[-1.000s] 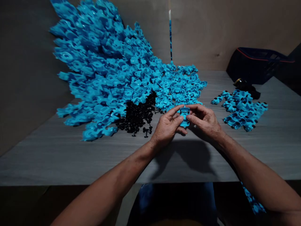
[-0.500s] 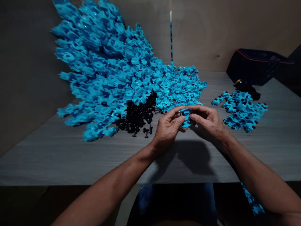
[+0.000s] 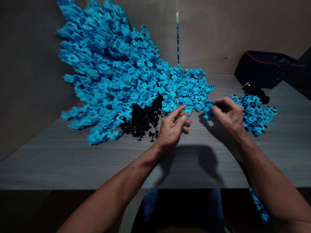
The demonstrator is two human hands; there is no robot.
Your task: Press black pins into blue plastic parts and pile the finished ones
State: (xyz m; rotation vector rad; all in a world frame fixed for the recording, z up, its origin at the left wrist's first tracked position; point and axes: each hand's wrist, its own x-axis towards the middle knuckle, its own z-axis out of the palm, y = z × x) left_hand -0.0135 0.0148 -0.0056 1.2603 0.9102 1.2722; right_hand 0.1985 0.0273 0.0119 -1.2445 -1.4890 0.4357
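Between the thumb and fingers of my right hand is a blue plastic toy car body, held above the table and slightly blurred. My left hand has its fingers apart and holds nothing. It hovers just in front of the large pile of blue car bodies. Left of that hand lies a heap of small black wheel axles. Close behind my right hand is a smaller group of blue car bodies with black wheels.
A dark basket with a red stripe stands at the back right, with a dark object with a gold band before it. A wooden wall rises behind the grey table.
My left hand has let go of the blue car body and opened. My right hand has carried it to the right, away from the left hand.
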